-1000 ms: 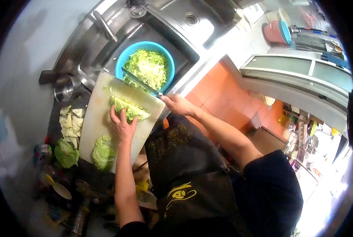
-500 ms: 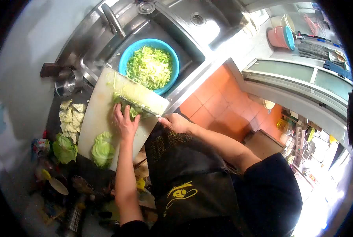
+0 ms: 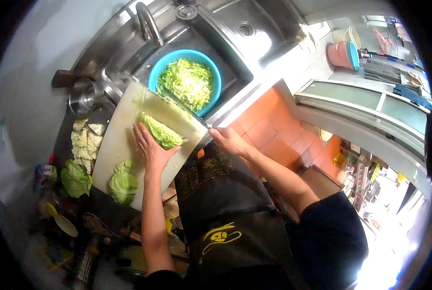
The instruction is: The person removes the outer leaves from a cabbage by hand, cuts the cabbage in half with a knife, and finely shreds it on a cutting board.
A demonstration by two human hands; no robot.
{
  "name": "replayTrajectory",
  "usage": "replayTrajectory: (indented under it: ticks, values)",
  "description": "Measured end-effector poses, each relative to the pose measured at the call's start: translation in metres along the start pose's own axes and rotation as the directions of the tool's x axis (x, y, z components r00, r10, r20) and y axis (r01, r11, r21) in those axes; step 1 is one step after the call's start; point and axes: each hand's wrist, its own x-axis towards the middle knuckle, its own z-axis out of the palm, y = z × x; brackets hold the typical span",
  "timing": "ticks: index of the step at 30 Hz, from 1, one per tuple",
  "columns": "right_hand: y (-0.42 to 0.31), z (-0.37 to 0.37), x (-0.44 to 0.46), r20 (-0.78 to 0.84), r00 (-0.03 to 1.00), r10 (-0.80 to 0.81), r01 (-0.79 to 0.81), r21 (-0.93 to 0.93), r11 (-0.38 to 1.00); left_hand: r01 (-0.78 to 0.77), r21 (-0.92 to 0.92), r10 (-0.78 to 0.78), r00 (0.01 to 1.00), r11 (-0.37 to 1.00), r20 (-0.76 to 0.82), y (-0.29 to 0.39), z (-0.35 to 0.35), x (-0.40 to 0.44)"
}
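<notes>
On the pale cutting board [image 3: 110, 150], my left hand [image 3: 153, 149] rests against a cabbage wedge [image 3: 162, 132], fingers along its near side and thumb at its right end. My right hand [image 3: 228, 140] is closed around the handle of a long knife [image 3: 183, 107], whose blade lies over the board's far edge beside the blue basket [image 3: 217, 92]. Shredded cabbage [image 3: 188, 83] fills the basket, which sits in the sink. A second cabbage piece [image 3: 123, 182] lies on the near left part of the board.
Cut cabbage pieces [image 3: 85, 145] and a loose cabbage leaf [image 3: 76, 179] lie left of the board. Behind them is a metal pot [image 3: 83, 96]. The faucet [image 3: 149, 24] reaches over the sink. A pink bucket [image 3: 340, 54] stands at the upper right.
The knife has moved from over the cabbage wedge to the board's far edge by the basket, uncovering the wedge. My right hand has shifted slightly away and to the right.
</notes>
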Motion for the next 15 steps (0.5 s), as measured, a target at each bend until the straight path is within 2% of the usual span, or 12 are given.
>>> replayTrajectory:
  ticks: [3,6,9,12,15]
  values:
    - [0.017,0.006,-0.003,-0.016,1.000,0.023,-0.022,0.057,0.998,0.040,-0.048,-0.033,0.990,0.998,0.140,0.011,0.003,0.010]
    - [0.013,0.003,-0.009,-0.013,0.999,0.039,-0.038,0.065,0.997,0.060,-0.055,-0.056,0.996,0.997,0.068,0.007,0.026,0.017]
    - [0.019,0.002,-0.008,-0.016,0.999,0.047,-0.046,0.098,0.994,-0.023,-0.089,0.016,0.996,0.996,-0.088,-0.008,0.046,0.016]
    - [0.031,0.005,0.000,-0.035,0.999,0.037,-0.032,0.136,0.990,0.057,-0.147,-0.073,0.992,0.988,-0.103,-0.022,0.055,0.017]
    - [0.012,0.000,-0.010,-0.064,0.997,0.048,-0.040,0.123,0.992,0.117,-0.304,-0.173,0.971,0.945,-0.164,-0.034,0.054,0.029]
